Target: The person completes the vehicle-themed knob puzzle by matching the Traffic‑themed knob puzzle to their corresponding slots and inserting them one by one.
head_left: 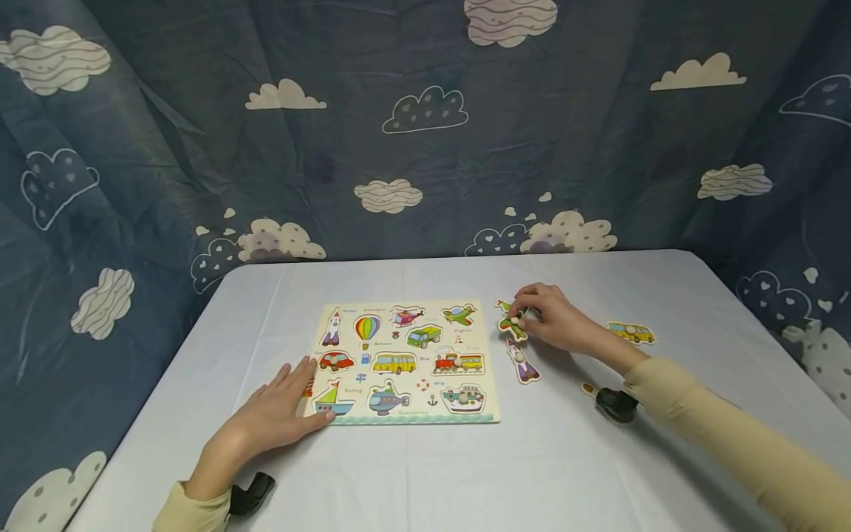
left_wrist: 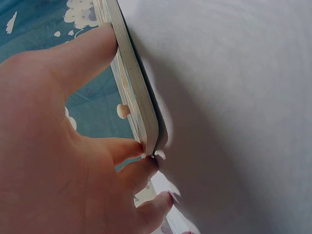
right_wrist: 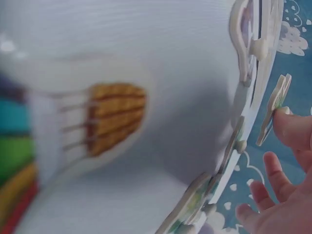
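A wooden knob puzzle board (head_left: 425, 325) with vehicle pictures lies flat on the white table. My left hand (head_left: 284, 403) rests at its near left corner, thumb along the front edge and fingers spread by the left side. In the left wrist view, the thumb (left_wrist: 90, 51) touches the board's edge (left_wrist: 139, 92). My right hand (head_left: 550, 318), just right of the board, pinches a green puzzle piece (right_wrist: 273, 107) between thumb and fingers, clear of the table in the right wrist view. A rocket piece (head_left: 522, 362) lies below that hand.
A yellow bus piece (head_left: 631, 332) lies right of the right forearm. A hot-air balloon piece (head_left: 588, 389) lies partly hidden under the right wrist's black camera (head_left: 617, 406). Car (head_left: 336, 360), train (head_left: 459, 362) and ship (head_left: 463, 398) pieces with knobs sit in the board. A cloud-patterned curtain (head_left: 425, 162) hangs behind.
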`<state>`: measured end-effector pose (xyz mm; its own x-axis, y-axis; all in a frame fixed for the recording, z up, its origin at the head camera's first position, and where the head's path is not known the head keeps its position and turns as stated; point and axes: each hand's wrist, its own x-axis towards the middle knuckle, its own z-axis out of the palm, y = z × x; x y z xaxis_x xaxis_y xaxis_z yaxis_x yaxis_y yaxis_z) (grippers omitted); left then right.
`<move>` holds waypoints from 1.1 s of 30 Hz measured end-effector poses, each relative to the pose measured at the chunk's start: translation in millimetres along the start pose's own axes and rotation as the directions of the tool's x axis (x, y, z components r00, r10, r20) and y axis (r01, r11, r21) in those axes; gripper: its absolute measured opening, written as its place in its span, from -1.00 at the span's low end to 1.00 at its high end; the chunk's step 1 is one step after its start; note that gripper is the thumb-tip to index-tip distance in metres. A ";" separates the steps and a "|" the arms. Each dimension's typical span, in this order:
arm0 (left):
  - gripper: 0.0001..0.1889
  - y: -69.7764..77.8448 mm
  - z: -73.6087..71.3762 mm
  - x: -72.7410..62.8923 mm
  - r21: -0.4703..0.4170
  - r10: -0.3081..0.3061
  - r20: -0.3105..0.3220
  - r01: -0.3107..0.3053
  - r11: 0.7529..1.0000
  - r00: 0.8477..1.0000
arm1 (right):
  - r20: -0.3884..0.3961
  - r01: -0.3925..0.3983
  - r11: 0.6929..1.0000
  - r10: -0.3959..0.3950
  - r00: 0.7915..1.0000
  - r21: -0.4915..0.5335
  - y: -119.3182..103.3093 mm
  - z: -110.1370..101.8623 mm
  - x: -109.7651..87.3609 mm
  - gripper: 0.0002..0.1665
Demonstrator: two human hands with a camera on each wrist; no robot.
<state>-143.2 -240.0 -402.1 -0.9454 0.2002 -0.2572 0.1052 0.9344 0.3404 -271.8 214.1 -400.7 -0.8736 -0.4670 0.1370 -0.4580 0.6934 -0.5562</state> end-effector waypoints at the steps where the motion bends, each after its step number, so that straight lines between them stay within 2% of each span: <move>1: 0.07 -0.2 0.0 0.3 0.000 0.001 -0.001 -0.001 1.000 1.000 | 0.004 0.007 1.000 -0.007 1.000 -0.002 -0.9 0.4 1.7 -0.80; 13: 0.07 0.7 -0.9 -0.9 -0.004 0.000 0.000 0.000 1.000 1.000 | 0.086 0.056 0.998 -0.058 0.995 0.034 -9.7 8.7 25.3 -0.80; 24: 0.07 0.6 -0.8 -0.8 0.001 0.001 0.000 -0.001 1.000 1.000 | 0.105 0.107 0.994 -0.108 0.989 0.012 -15.1 18.7 47.6 -0.76; 33: 0.07 -0.3 -0.5 -0.9 -0.003 0.002 -0.007 -0.003 1.000 1.000 | 0.141 0.165 0.986 -0.167 0.976 0.026 -20.1 24.9 63.3 -0.73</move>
<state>-142.5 -240.6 -401.6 -0.9472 0.2005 -0.2501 0.1068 0.9331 0.3435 -313.8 156.9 -401.2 -0.7528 -0.6488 0.1113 -0.5915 0.5924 -0.5469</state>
